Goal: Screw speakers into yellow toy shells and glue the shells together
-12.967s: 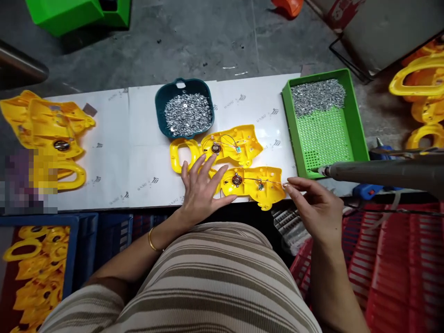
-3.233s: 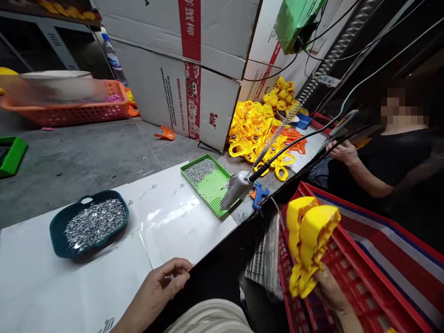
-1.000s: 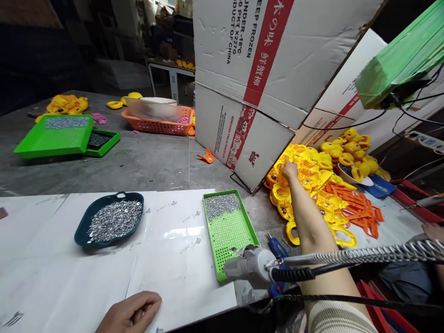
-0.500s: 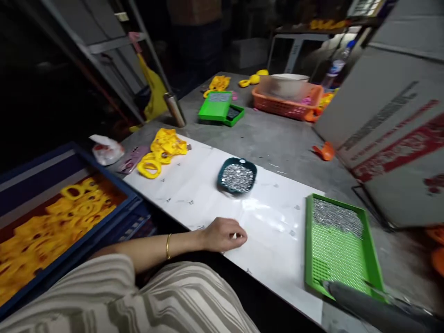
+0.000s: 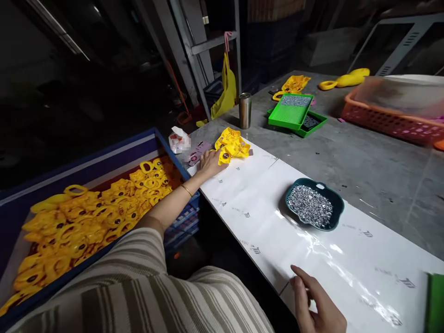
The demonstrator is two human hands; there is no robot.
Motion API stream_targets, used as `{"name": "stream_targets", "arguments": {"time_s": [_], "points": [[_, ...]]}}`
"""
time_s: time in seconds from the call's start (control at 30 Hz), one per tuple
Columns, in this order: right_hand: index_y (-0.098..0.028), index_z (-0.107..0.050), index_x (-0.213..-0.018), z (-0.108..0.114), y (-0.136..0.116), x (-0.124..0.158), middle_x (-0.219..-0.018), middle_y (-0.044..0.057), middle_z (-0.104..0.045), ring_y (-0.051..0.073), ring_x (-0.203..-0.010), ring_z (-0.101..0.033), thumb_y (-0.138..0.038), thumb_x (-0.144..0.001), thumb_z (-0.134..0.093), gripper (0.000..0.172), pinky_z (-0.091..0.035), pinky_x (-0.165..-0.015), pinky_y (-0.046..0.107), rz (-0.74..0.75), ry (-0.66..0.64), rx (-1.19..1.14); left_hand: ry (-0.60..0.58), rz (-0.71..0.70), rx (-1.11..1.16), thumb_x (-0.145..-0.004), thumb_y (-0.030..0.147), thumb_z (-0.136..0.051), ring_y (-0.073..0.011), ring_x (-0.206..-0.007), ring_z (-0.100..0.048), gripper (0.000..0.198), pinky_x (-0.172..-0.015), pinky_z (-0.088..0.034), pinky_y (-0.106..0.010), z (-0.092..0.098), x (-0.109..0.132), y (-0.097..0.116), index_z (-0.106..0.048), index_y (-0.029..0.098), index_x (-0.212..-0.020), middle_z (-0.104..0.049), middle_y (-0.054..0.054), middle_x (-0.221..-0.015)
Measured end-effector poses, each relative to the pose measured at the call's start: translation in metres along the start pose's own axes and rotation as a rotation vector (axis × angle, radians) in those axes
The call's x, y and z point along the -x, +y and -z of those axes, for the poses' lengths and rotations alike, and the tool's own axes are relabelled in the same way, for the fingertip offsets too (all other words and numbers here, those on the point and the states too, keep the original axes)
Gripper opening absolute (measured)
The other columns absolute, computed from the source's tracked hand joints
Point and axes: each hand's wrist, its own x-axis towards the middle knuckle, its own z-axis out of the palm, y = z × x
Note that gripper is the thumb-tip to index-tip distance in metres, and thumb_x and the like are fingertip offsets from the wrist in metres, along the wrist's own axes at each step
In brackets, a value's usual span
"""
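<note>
My left hand (image 5: 212, 163) is stretched to the far left end of the white sheet (image 5: 249, 199). Its fingers are around the near end of a small pile of yellow plastic parts (image 5: 233, 142), some with a dark round spot; the fingertips are partly hidden. My right hand (image 5: 321, 303) hovers at the near edge of the sheet, forefinger extended, thumb close by, other fingers loosely curled. Nothing shows between its fingers. A dark teal dish (image 5: 338, 213) full of small shiny metal pieces sits on the sheet beyond my right hand.
A blue crate (image 5: 157, 138) of similar yellow parts stands at left. Farther back are a purple phone-like thing (image 5: 197, 154), a steel tumbler (image 5: 245, 111), green trays (image 5: 286, 118) and an orange basket (image 5: 385, 122). A green tray edge (image 5: 435, 300) shows at right.
My view has swung left. My left hand has gone from the middle of the sheet to the yellow parts. My right hand has come into view, and the dark blurred tool has left view.
</note>
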Motion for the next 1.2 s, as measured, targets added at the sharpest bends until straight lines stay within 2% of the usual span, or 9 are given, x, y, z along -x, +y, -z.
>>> {"name": "stream_targets", "arguments": {"time_s": [0.1, 0.2, 0.37, 0.47, 0.63, 0.77, 0.9, 1.03, 1.2], "points": [[-0.023, -0.069, -0.102, -0.013, -0.005, -0.017, -0.071, 0.001, -0.066, 0.010, -0.051, -0.054, -0.035, -0.093, -0.053, 0.022, -0.045, -0.041, 0.020, 0.093, -0.057, -0.066, -0.062, 0.013, -0.064, -0.079, 0.050, -0.068, -0.0387, -0.126, -0.043, 0.072, -0.104, -0.031, -0.053, -0.006, -0.005, -0.014, -0.046, 0.022, -0.141, -0.059, -0.015, -0.130], [-0.023, -0.069, -0.103, -0.022, -0.001, -0.017, -0.076, 0.002, -0.068, 0.010, -0.053, -0.057, -0.035, -0.093, -0.052, 0.023, -0.048, -0.044, 0.019, 0.075, -0.098, -0.096, -0.071, 0.004, -0.083, -0.079, 0.054, -0.066, -0.0348, -0.126, -0.044, 0.073, -0.105, -0.032, -0.049, -0.010, -0.010, -0.017, -0.044, 0.026, -0.143, -0.058, -0.011, -0.131], [-0.024, -0.070, -0.103, -0.033, 0.013, 0.005, -0.084, 0.003, -0.074, 0.013, -0.061, -0.066, -0.039, -0.094, -0.051, 0.026, -0.053, -0.051, 0.022, 0.037, -0.145, -0.064, -0.034, 0.081, -0.079, -0.082, 0.063, -0.059, -0.0356, -0.138, -0.031, 0.085, -0.111, -0.027, -0.050, -0.011, -0.032, -0.024, -0.030, 0.024, -0.151, -0.037, -0.013, -0.152], [-0.025, -0.070, -0.103, -0.031, 0.020, 0.017, -0.085, 0.003, -0.075, 0.015, -0.066, -0.070, -0.042, -0.094, -0.049, 0.029, -0.056, -0.056, 0.023, 0.016, -0.126, -0.033, -0.092, 0.123, -0.061, -0.076, 0.070, -0.060, -0.0406, -0.143, -0.023, 0.100, -0.113, -0.024, -0.055, -0.009, -0.049, -0.037, -0.025, 0.018, -0.153, -0.029, -0.017, -0.156], [-0.024, -0.071, -0.102, -0.030, 0.023, 0.025, -0.091, 0.003, -0.076, 0.017, -0.073, -0.072, -0.045, -0.094, -0.048, 0.031, -0.058, -0.061, 0.024, -0.020, -0.107, -0.009, -0.224, 0.106, -0.013, -0.066, 0.071, -0.070, -0.0442, -0.140, -0.030, 0.105, -0.112, -0.026, -0.059, -0.006, -0.066, -0.051, -0.035, 0.020, -0.150, -0.042, -0.019, -0.148], [-0.024, -0.070, -0.101, -0.036, 0.018, 0.023, -0.092, 0.003, -0.076, 0.017, -0.076, -0.072, -0.044, -0.095, -0.047, 0.032, -0.058, -0.063, 0.025, -0.020, -0.135, -0.032, -0.208, 0.039, 0.050, -0.069, 0.065, -0.071, -0.0346, -0.132, -0.045, 0.091, -0.112, -0.035, -0.045, -0.008, -0.064, -0.047, -0.044, 0.022, -0.145, -0.050, -0.014, -0.139], [-0.024, -0.069, -0.104, -0.040, 0.017, 0.017, -0.091, 0.003, -0.075, 0.016, -0.072, -0.071, -0.041, -0.095, -0.047, 0.029, -0.057, -0.059, 0.024, 0.007, -0.194, -0.051, -0.171, -0.019, 0.133, -0.076, 0.058, -0.068, -0.0275, -0.113, -0.059, 0.070, -0.102, -0.046, -0.037, -0.009, -0.056, -0.037, -0.058, 0.018, -0.132, -0.065, -0.010, -0.120], [-0.024, -0.066, -0.107, -0.040, 0.015, 0.012, -0.091, 0.003, -0.075, 0.017, -0.075, -0.072, -0.035, -0.096, -0.047, 0.025, -0.059, -0.067, 0.027, 0.047, -0.239, -0.056, -0.100, -0.056, 0.213, -0.080, 0.050, -0.066, -0.0241, -0.102, -0.064, 0.056, -0.094, -0.051, -0.034, -0.003, -0.034, -0.028, -0.063, 0.015, -0.123, -0.069, -0.009, -0.113], [-0.022, -0.066, -0.105, -0.040, -0.003, 0.012, -0.093, 0.007, -0.074, 0.017, -0.079, -0.071, -0.031, -0.096, -0.042, 0.027, -0.058, -0.074, 0.029, 0.044, -0.286, -0.118, -0.065, -0.173, 0.332, -0.083, 0.046, -0.062, -0.0227, -0.110, -0.062, 0.054, -0.097, -0.051, -0.034, 0.005, 0.051, 0.014, -0.058, 0.015, -0.128, -0.063, -0.011, -0.120]]}}
